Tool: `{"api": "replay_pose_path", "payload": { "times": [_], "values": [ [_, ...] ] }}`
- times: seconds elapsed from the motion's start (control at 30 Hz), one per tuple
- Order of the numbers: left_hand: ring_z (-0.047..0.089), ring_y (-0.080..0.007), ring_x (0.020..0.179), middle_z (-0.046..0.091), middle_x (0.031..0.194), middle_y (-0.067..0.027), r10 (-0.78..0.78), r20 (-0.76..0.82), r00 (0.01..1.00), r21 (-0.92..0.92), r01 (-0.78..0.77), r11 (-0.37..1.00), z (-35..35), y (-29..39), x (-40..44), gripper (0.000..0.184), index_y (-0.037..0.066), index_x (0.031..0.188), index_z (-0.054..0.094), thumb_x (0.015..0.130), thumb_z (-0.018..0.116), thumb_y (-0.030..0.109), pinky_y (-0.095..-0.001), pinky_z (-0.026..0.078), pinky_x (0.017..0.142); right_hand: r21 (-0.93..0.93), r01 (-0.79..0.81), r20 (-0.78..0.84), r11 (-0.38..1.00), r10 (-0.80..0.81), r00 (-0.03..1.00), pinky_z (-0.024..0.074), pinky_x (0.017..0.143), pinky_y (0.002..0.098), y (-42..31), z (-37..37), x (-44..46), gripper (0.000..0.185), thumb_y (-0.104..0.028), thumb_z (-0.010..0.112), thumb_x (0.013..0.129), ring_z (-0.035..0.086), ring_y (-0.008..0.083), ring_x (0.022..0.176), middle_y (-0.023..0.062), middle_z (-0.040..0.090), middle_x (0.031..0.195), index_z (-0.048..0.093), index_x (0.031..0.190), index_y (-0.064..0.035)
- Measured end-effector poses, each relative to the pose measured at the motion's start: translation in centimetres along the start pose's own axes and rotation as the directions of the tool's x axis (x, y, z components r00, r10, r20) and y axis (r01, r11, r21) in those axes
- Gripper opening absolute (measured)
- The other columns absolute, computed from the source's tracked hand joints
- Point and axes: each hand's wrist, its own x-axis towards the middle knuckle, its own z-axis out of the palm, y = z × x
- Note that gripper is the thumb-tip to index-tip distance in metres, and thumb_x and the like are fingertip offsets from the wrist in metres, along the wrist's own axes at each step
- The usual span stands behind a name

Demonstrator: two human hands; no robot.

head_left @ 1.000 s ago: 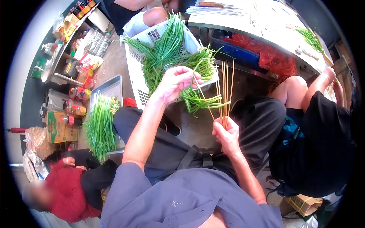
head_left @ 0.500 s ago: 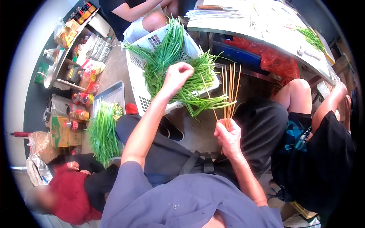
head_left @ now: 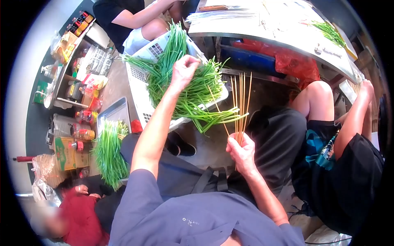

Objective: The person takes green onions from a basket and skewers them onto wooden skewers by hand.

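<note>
My left hand hovers over the garlic chives heaped in a white plastic basket. Its thumb and fingers are pinched together; what they hold, if anything, I cannot make out. In my right hand, above my lap, is a bundle of thin bamboo skewers, points up and fanned slightly. One skewer leans left, apart from the others. A few chive stems reach from the basket's front edge across the skewers; whether any are pierced is unclear.
A metal tray with another chive bundle sits at left, near shelves of bottles. A white-topped table holds skewers and chives. Co-workers sit at the back, at right and at lower left.
The whole view has shifted a little. My left hand has moved slightly farther over the basket, still pinched. My right hand keeps its hold on the skewers.
</note>
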Motion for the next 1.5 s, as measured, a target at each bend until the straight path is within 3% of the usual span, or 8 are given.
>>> {"api": "replay_pose_path", "payload": {
  "times": [0.13,0.27,0.47,0.57,0.63,0.7,0.8,1.5],
  "values": [
    [0.064,-0.0146,0.071,0.068,0.083,-0.0087,-0.165,-0.061,0.984,-0.489,0.115,0.865,-1.9,3.7,-1.4,0.011,0.002,0.098,0.06,0.088,0.062,0.007,-0.0257,0.051,0.07,-0.017,0.011,0.005,1.0,-0.011,1.0,0.033,0.048,0.0179,0.0,0.2,-0.2,0.011,-0.016,0.063,0.09,0.045,0.003,0.052,-0.0005,0.058,0.066,0.058,0.091,-0.0056],
    [0.061,-0.0143,0.069,0.066,0.085,-0.0089,-0.196,0.04,0.98,-0.58,0.183,0.794,-3.4,6.2,-3.1,0.012,0.002,0.1,0.06,0.089,0.061,0.006,-0.0261,0.051,0.068,-0.021,0.016,0.015,1.0,-0.015,1.0,0.0333,0.048,0.0181,-0.5,1.0,-0.5,0.011,-0.015,0.063,0.09,0.045,0.0032,0.053,-0.0004,0.058,0.065,0.059,0.091,-0.0056],
    [0.053,-0.0076,0.062,0.068,0.085,-0.008,-0.224,0.074,0.972,-0.623,0.221,0.75,-3.7,9.1,-5.8,0.013,0.001,0.099,0.062,0.087,0.064,0.004,-0.0207,0.042,0.058,-0.035,0.05,0.036,0.998,-0.049,0.998,0.035,0.049,0.0181,-0.9,1.7,-0.9,0.01,-0.015,0.063,0.09,0.046,0.0036,0.053,-0.0007,0.059,0.065,0.059,0.091,-0.0059],
    [0.058,-0.011,0.064,0.069,0.088,-0.0112,-0.203,0.11,0.973,-0.609,0.227,0.76,-3.7,10.2,-7.0,0.013,0.002,0.102,0.062,0.09,0.062,0.008,-0.0223,0.046,0.061,-0.032,0.098,0.033,0.995,-0.097,0.995,0.03,0.043,0.0162,-1.0,2.0,-1.3,0.009,-0.012,0.061,0.091,0.041,0.0026,0.047,0.0008,0.057,0.065,0.057,0.095,-0.005],
    [0.061,-0.013,0.066,0.069,0.088,-0.012,-0.212,0.115,0.97,-0.602,0.238,0.762,-3.3,10.9,-8.0,0.013,0.001,0.102,0.062,0.091,0.061,0.008,-0.0234,0.047,0.062,-0.038,0.071,0.032,0.997,-0.07,0.997,0.0353,0.049,0.0182,-1.3,2.1,-1.6,0.01,-0.015,0.063,0.09,0.047,0.004,0.053,-0.0004,0.058,0.065,0.06,0.092,-0.0057],
    [0.067,-0.0198,0.073,0.069,0.09,-0.0141,-0.198,0.138,0.97,-0.607,0.241,0.757,-2.8,11.2,-8.7,0.013,0.001,0.101,0.061,0.092,0.06,0.01,-0.0283,0.052,0.066,-0.023,0.08,0.048,0.997,-0.079,0.996,0.0353,0.049,0.0182,-1.2,2.1,-1.7,0.01,-0.015,0.063,0.09,0.048,0.0041,0.054,-0.0003,0.058,0.066,0.06,0.092,-0.0056],
    [0.067,-0.0222,0.075,0.069,0.09,-0.0154,-0.208,0.146,0.967,-0.678,0.251,0.691,-1.9,11.8,-9.7,0.013,0.0,0.101,0.061,0.092,0.06,0.01,-0.0313,0.054,0.069,-0.007,0.09,0.066,0.996,-0.089,0.994,0.0352,0.049,0.0182,-0.9,2.1,-1.8,0.009,-0.014,0.063,0.09,0.048,0.0041,0.054,-0.0003,0.058,0.066,0.06,0.092,-0.0055],
    [0.067,-0.0196,0.074,0.069,0.088,-0.0147,-0.19,-0.073,0.979,-0.732,0.077,0.677,0.2,12.5,-11.1,0.011,-0.002,0.098,0.061,0.09,0.061,0.005,-0.0294,0.054,0.072,-0.032,0.088,0.073,0.996,-0.085,0.994,0.0371,0.051,0.0175,-1.1,2.2,-2.1,0.009,-0.014,0.063,0.09,0.05,0.0038,0.055,-0.0008,0.059,0.066,0.06,0.092,-0.0058]
  ]
}}
